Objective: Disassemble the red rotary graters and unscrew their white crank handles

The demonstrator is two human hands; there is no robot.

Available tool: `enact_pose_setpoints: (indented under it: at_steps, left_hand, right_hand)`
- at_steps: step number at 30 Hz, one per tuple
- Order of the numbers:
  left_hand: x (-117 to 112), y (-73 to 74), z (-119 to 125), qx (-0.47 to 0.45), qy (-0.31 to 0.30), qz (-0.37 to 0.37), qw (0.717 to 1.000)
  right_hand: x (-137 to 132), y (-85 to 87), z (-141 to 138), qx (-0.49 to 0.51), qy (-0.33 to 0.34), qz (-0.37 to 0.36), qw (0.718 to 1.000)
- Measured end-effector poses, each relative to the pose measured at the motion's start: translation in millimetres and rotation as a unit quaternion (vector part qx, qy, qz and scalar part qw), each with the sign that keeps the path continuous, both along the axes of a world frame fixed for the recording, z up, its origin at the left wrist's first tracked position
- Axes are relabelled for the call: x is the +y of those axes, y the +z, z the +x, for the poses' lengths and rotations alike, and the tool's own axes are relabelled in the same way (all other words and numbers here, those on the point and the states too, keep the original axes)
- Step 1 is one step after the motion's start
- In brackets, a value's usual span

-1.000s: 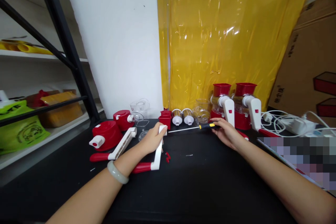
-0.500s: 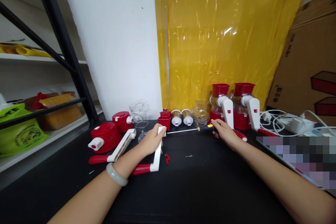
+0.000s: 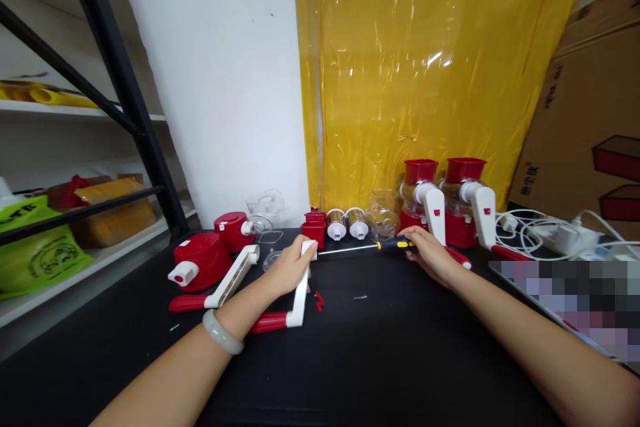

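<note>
My left hand (image 3: 291, 265) is closed around the upper end of a white crank handle (image 3: 299, 300) with a red grip. My right hand (image 3: 425, 252) grips the black-and-yellow handle of a screwdriver (image 3: 393, 245). Its long shaft points left, and the tip meets the end of the crank handle beside my left fingers; the exact contact is hidden. Below lie small red pieces (image 3: 319, 301) on the black table. A second crank handle (image 3: 233, 278) rests to the left, by a red grater base (image 3: 203, 260).
Two assembled red-and-white rotary graters (image 3: 467, 203) stand at the back right. Grater drums (image 3: 357, 223), red hoppers (image 3: 313, 230) and clear plastic parts (image 3: 383, 217) line the back. White cables (image 3: 530, 237) lie right, near a pixelated flat object (image 3: 570, 307). A shelf rack (image 3: 113, 67) stands left.
The screwdriver handle has turned in my right hand, so more of its yellow marking shows. My left hand and the crank handle stay in place.
</note>
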State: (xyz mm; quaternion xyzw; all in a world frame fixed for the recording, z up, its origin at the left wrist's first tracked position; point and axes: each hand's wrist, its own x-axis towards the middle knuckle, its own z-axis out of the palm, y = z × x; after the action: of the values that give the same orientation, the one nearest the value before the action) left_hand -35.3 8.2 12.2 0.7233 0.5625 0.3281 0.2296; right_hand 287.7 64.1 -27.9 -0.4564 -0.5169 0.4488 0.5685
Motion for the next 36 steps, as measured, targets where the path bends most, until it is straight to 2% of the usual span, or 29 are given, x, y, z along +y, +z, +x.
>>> enact_pose_setpoints:
  at_steps: [5, 7, 15, 19, 23, 29, 36]
  left_hand:
    - [1.4, -1.9, -1.1, -0.005, -0.001, 0.002, 1.0]
    - [1.6, -2.3, -1.4, -0.005, -0.002, 0.003, 1.0]
    - [1.8, -2.5, -0.9, 0.006, 0.002, 0.021, 1.0]
    - [1.0, -1.8, -0.7, 0.0, -0.004, 0.005, 1.0]
    - [-1.0, 0.0, 0.7, -0.015, -0.006, 0.0, 1.0]
    - [-4.7, 3.6, 5.1, -0.066, -0.013, -0.071, 0.995]
    - [-2.6, 1.6, 4.1, -0.075, -0.007, -0.069, 0.995]
  right_hand:
    - [4.1, -5.7, 7.4, -0.15, -0.011, 0.025, 0.988]
    - [3.1, -5.5, 8.0, -0.177, -0.021, 0.025, 0.984]
    - [2.1, -3.5, 4.9, -0.102, -0.028, 0.026, 0.994]
    - [2.4, -3.0, 2.5, -0.043, -0.034, 0.028, 0.998]
    - [3.7, -5.0, 1.1, -0.029, -0.028, 0.044, 0.998]
    - [5.4, -6.5, 3.7, -0.089, -0.046, 0.037, 0.994]
    - [5.3, -6.2, 7.0, -0.159, -0.048, 0.039, 0.985]
